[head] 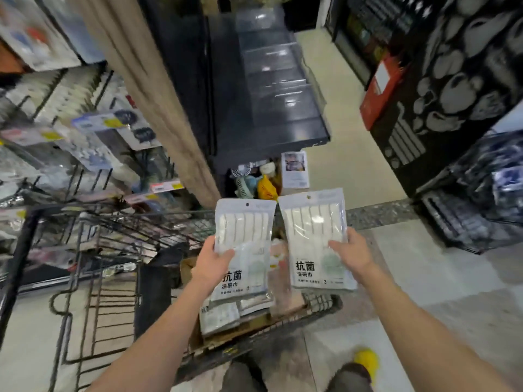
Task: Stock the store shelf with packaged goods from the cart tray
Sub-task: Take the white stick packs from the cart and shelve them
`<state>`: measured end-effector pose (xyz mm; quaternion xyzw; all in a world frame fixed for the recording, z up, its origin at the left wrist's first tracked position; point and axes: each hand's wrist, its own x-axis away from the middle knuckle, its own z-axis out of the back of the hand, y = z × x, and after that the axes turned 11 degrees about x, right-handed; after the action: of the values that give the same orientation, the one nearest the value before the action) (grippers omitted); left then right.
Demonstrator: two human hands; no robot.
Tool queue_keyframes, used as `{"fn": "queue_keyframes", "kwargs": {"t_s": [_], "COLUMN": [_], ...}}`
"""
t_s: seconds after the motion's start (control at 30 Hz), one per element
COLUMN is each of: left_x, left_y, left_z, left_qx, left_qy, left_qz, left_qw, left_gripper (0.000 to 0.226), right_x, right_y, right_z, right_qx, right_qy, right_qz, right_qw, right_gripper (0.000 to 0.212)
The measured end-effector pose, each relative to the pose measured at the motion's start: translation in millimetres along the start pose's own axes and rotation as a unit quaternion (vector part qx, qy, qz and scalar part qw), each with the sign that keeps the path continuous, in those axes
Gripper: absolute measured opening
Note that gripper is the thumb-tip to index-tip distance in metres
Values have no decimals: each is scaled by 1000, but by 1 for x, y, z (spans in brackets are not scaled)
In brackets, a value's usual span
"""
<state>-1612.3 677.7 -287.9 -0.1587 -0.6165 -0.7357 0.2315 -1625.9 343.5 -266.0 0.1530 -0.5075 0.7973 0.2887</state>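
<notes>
Left hand (212, 261) pinches the left packet (243, 230), right hand (355, 250) the right packet (314, 236) at three o'clock; likely light, floppy, slick, best gripped mid-edge.

Left pack (243, 222) and right pack (311, 230): clear pouches of white folded cloths, upright, side by side, held above the cart tray (325, 304). Spare packs (220, 315), apparently identical, lie flat in it.

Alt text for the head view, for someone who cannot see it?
The left hand and right hand each grip a white cloth pack, left pack and right pack, above the cart tray holding more packs. Stocked shelves stand left.
</notes>
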Motion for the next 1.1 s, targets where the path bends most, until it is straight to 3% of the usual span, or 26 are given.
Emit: {"fn": "queue_keyframes", "kwargs": {"t_s": [0.3,0.5,0.73,0.83,1.1], "left_x": [73,98,82,62,-30], "left_y": [72,133,209,233,286], "left_z": [-182,-254,-300,-309,-330], "left_qx": [27,35,69,84,153], "left_qy": [14,29,26,35,71], "left_qz": [-60,-89,-141,-148,-150], "left_qw": [998,995,987,985,974], "left_gripper": [36,30,28,38,38], "right_x": [-32,-52,-93,-117,-240], "right_y": [35,12,-35,-61,-167], "right_z": [213,317,374,389,404], "right_qx": [-56,-44,-51,-49,5], "right_qy": [9,4,2,-8,-40], "right_qz": [42,99,162,185,230], "right_qw": [997,994,986,981,972], "right_gripper": [25,22,26,28,24]}}
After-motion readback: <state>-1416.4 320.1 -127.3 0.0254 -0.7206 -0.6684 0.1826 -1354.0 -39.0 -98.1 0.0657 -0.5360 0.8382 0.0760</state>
